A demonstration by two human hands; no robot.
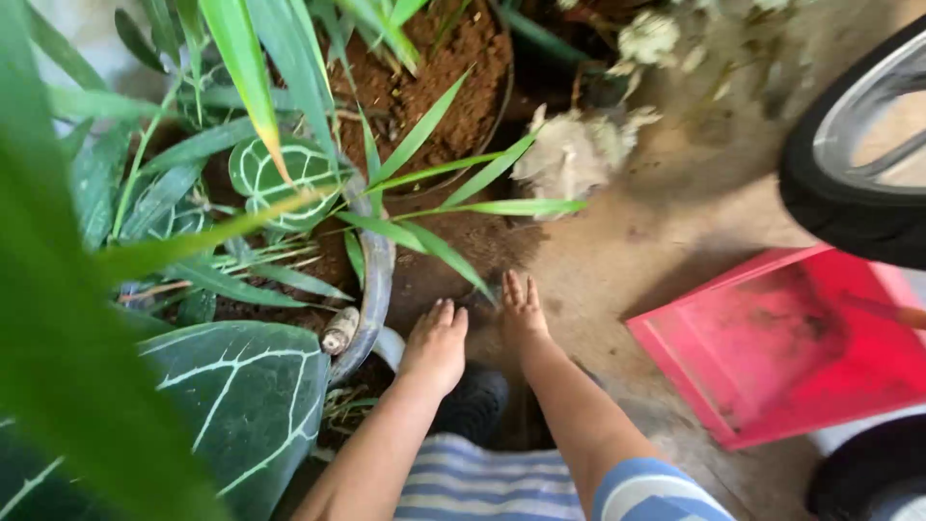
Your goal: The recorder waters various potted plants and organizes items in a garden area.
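Both hands, the left hand (436, 340) and right hand (522, 307), lie flat with fingers spread, palms down on the dark loose brown soil (453, 253) spilled beside the grey-rimmed plant pot (374, 280), seemingly to gather it, the red plastic dustpan (772, 352) near.

Big blurred leaf (68, 318) fills the near left, out of focus; hides whatever sits behind it; veined dark leaf (241, 396) cut by the bottom edge; dark pot (376, 280) mostly covered by foliage, only a curved strip of rim shows; tyre (849, 193) far right cut by the right edge, rest of the wheel out of view; red dustpan (781, 347) runs off the right edge, handle end not visible; second dark round thing (868, 473) near right clipped by the corner, can't tell what; pale clump (579, 150) blurred; both forearms cut at the bottom edge; palm of left hand (436, 342) and right hand (522, 309) face down, contact underneath not visible.
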